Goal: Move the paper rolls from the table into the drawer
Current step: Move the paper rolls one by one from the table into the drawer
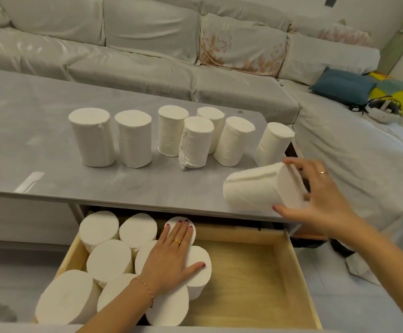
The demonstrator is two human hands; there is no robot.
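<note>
The right hand (320, 195) grips a tipped paper roll (255, 186) at the table's near right corner, fingers curled over its flat end and the thumb hooked under the lower edge, so the roll lies on its side, partly over the table edge (123, 204). The left hand (171, 255) lies flat with straight fingers on top of the rolls in the drawer (299, 272), pressing or steadying them and holding nothing. Seven more rolls stand upright in a loose row farther back on the grey table top, the nearest of them (273, 144) just behind the held one. The open wooden drawer beneath holds about nine rolls packed upright along its left side, and the right half shows bare floor. These coreless-looking white rolls probably weigh little and give under pressure; the wrapped paper is soft and slightly grippy, so slipping seems unlikely, but a hard squeeze could dent the round shape or loosen the outer sheet, as on the roll with a hanging flap (194, 143). A grasp spanning the cylinder's side, or end and side as now, should carry it safely into the free space at the right.
</note>
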